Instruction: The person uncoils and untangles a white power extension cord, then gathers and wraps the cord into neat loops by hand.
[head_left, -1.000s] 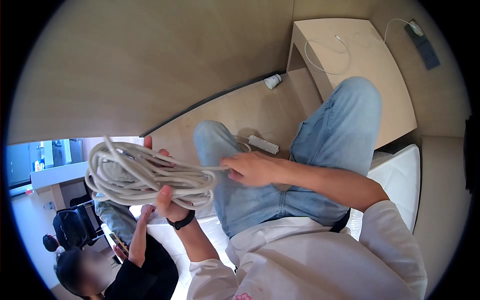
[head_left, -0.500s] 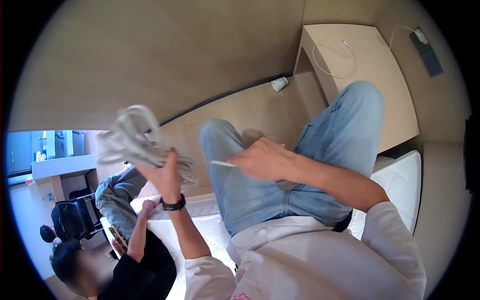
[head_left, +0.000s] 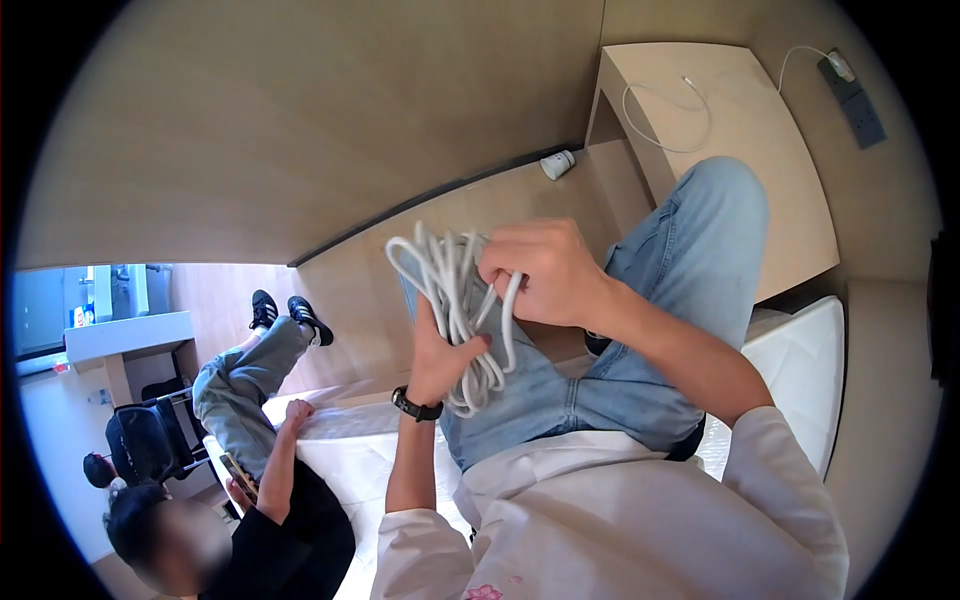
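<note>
A bundle of looped white cable (head_left: 455,300) is held over my lap, its loops standing roughly upright. My left hand (head_left: 442,355), with a black band on the wrist, grips the bundle from the left and below, thumb across the loops. At the bundle's right side, my right hand (head_left: 545,270) has its fingers closed on a length of the same cable, which curves down from the fist. The power strip is not visible behind my hands and legs.
A wooden cabinet (head_left: 735,150) at the upper right bears a thin white cord (head_left: 708,120). A white cup (head_left: 557,165) lies by the wall panel. Another person (head_left: 290,530) sits at the lower left holding a phone. A wall socket (head_left: 852,105) is at far right.
My left hand has brought the cable bundle rightward to my right hand and turned it more upright. My right hand has risen slightly. The other person's shoes now show.
</note>
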